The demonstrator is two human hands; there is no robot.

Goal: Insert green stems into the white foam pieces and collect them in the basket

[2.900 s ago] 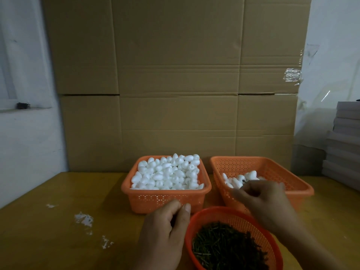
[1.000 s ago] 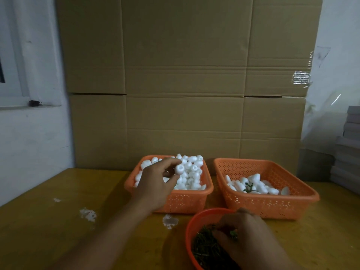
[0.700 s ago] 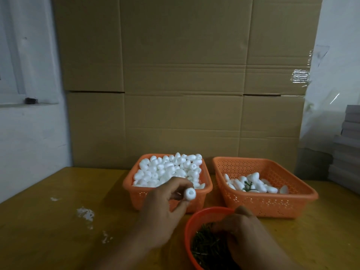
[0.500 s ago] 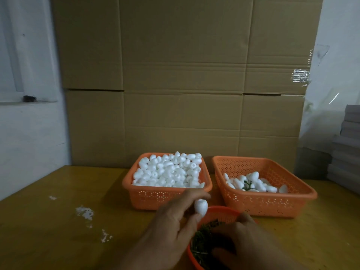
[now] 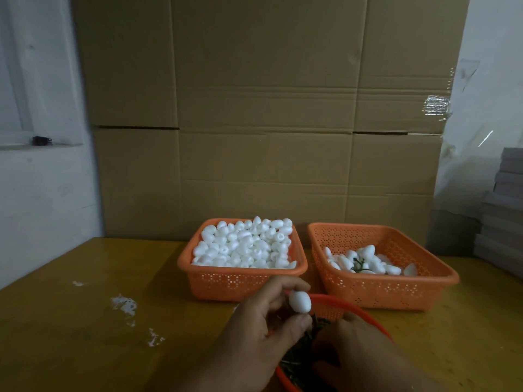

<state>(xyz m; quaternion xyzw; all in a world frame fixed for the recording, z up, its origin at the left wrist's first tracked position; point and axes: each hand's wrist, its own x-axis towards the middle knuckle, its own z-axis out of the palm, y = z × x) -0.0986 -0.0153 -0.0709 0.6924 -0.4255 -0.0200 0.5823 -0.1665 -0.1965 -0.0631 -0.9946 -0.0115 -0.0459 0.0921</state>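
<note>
My left hand (image 5: 261, 329) pinches one white foam piece (image 5: 300, 301) between thumb and fingers, just above the rim of the round red basket (image 5: 331, 302) of dark green stems (image 5: 300, 355). My right hand (image 5: 359, 355) lies over the stems inside that basket, fingers curled down among them; whether it holds one is hidden. Behind, an orange basket (image 5: 240, 284) is heaped with plain foam pieces (image 5: 246, 244). To its right a second orange basket (image 5: 379, 290) holds several foam pieces (image 5: 365, 258), with a green stem (image 5: 358, 264) showing among them.
The baskets stand on a yellow wooden table (image 5: 85, 321) with white foam crumbs (image 5: 124, 304) at the left. A wall of cardboard boxes (image 5: 263, 123) closes the back. Grey stacked boards (image 5: 503, 210) sit at the far right, a white wall (image 5: 42, 179) at the left.
My left hand picked a foam piece from the left basket and carried it back to the red stem basket. My right hand stayed in the stems.
</note>
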